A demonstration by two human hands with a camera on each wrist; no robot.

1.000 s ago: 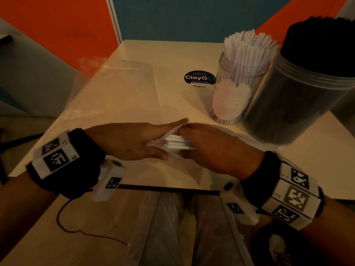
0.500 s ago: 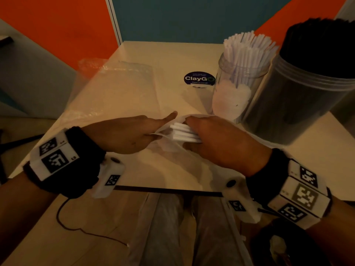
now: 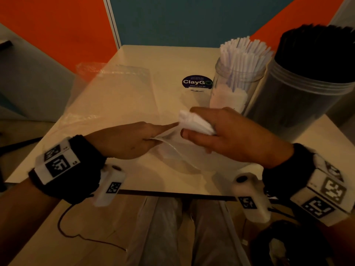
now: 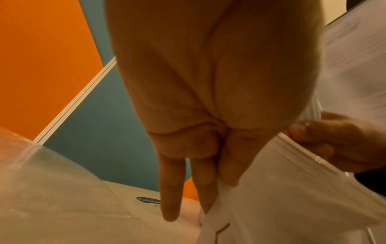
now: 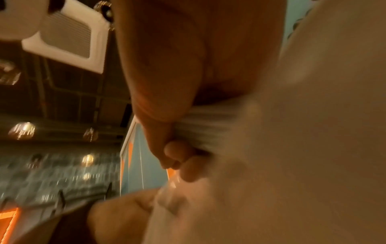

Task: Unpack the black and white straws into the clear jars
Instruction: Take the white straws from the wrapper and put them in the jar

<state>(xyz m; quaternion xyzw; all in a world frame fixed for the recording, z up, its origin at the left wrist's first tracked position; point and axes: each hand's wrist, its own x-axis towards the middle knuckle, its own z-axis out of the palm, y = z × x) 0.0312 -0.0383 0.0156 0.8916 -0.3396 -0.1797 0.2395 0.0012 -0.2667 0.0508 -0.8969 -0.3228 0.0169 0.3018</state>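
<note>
At the left of the table [image 3: 134, 60], an empty plastic bag [image 3: 107, 96] lying flat, apart from the work.

Just right of it, the left hand [image 3: 130, 140] pinching the mouth of a second bag [image 3: 172, 148] between thumb and fingers, index finger stretched straight toward the bundle. Seen from the left wrist, 2 fingers [image 4: 171, 189] straight, thumb pressed on the plastic.

Next, a bundle of white straws [image 3: 194, 122], gripped whole by the right hand [image 3: 230, 135], fingers and thumb curled round it, free ends poking left, at the bag's mouth and raised a little off the table.

Further right, 2 clear jars: the nearer-centre jar [image 3: 236, 83] part full of white straws, the big jar [image 3: 307, 100] packed with black straws.

Risks, as a judgement:
- Loose outer straws sliding from the fist and scattering, if the grip slackens on the lift.
- Thin plastic clinging to the bundle and dragging along, should the pinch give.
- Bundle ends catching the white jar's rim or knocking the upright straws, given how close the jars stand.

Hard to make out:
- Far ends of the bundle, hidden under the right hand.
- Any straws left in the bag: cannot tell.
- Right wrist view badly blurred; only straw ridges [image 5: 208, 125] against the palm.
- Big jar cut off at the frame's right edge.
</note>
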